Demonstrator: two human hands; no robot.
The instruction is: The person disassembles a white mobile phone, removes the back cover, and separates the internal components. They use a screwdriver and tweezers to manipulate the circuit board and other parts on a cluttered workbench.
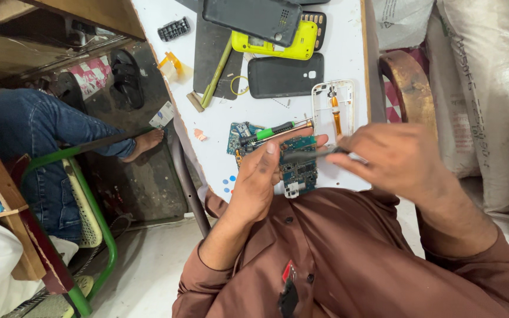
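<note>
- A blue-green printed circuit board (299, 171) from a small phone was held by the left hand (258, 176), with the thumb on top and the other fingers curled beneath it, just above the near edge of the white table (349, 59).
- A slim dark metal tool (310, 155), probably tweezers or a fine driver, was pinched in the right hand (393, 158); its long axis lay almost level, pointing leftward from that hand onto the board.
- The board therefore lay to the left of the right hand and directly within the left one, so the left hand was the nearer, while only the tool's tip reached the board's upper edge.
- A green-handled screwdriver (275, 130) rested on a second small blue circuit board (240, 136) just beyond the held one.
- Farther back on the table were seen a white plastic phone frame (333, 106), a black back cover (285, 75), a yellow phone shell (275, 44) and a dark grey cover (253, 17).
- Another person's jeans-clad leg (42, 135) and bare foot were visible at the left, beside a green metal chair frame (98, 212).
</note>
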